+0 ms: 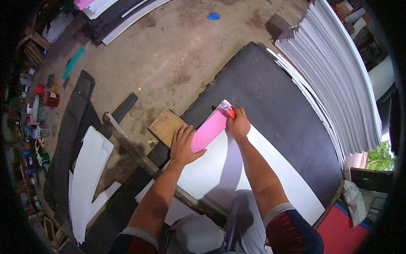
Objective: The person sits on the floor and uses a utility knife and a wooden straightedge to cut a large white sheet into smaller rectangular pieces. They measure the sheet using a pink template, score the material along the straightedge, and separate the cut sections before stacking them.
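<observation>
From the head view, looking down, I saw a pink strip (209, 132) lying slantwise over a large white sheet (207, 169), which itself lay on a black worktop (270, 93). The left hand (185, 146) was spread at the strip's near end, its grip loose and wide, thumb well apart from the fingers, pressing on the strip rather than wrapped around it. The right hand (239, 122) had its grip closed around a red-handled tool (231, 113), probably a cutter, its metal end at the strip's far end. Whether a blade was out, I couldn't tell.

Done well, I reckoned, the step wanted firm, even pressure from the left palm, so the strip couldn't creep on the smooth sheet. The left thumb, near the strip's edge, was best tucked clear of the tool's line. The tool called for a steady wrist and a light, even stroke, sparing the white sheet underneath.

As for containers, a red tub (51, 99) stood among the clutter at the far left, and a green tin (43, 158) sat nearer; both were too small to show what they held. At the right lay a pale crumpled bag (354, 203), its contents, if any, hidden.
</observation>
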Demonstrator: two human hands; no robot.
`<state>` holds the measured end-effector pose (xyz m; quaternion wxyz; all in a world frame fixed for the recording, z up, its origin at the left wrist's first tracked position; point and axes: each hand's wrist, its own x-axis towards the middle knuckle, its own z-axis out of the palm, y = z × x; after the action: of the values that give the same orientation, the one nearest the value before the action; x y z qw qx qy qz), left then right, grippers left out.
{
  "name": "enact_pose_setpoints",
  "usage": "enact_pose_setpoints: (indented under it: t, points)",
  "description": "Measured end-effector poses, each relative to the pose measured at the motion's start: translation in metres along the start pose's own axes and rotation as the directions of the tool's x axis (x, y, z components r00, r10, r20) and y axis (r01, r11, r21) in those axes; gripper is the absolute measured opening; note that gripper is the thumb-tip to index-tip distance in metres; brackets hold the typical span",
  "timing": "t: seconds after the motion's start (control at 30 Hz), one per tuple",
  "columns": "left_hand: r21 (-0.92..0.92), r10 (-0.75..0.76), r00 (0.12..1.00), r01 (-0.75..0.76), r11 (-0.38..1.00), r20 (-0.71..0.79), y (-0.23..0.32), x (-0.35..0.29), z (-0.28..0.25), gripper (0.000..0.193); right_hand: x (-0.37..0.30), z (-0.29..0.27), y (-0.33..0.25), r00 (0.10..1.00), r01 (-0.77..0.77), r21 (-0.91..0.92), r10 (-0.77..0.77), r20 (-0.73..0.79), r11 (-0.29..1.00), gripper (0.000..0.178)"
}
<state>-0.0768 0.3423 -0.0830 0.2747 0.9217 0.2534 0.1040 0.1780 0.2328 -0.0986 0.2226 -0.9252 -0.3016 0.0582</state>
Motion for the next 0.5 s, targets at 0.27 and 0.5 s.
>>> enact_pose_setpoints:
  t: [0.27, 0.5]
  points:
    - [-0.063, 0.103, 0.993, -0.099, 0.993, 0.057, -0.019, -0.009, -0.01, 0.092, -0.003, 0.008, -0.006, 0.994, -0.023, 0.015, 0.025, -0.102, 1.0, 0.04]
    - [-0.098, 0.089, 0.995, -0.085, 0.992, 0.037, -0.022, -0.005, -0.004, 0.101, 0.009, 0.007, -0.007, 0.994, -0.042, -0.021, 0.04, -0.099, 0.999, 0.039]
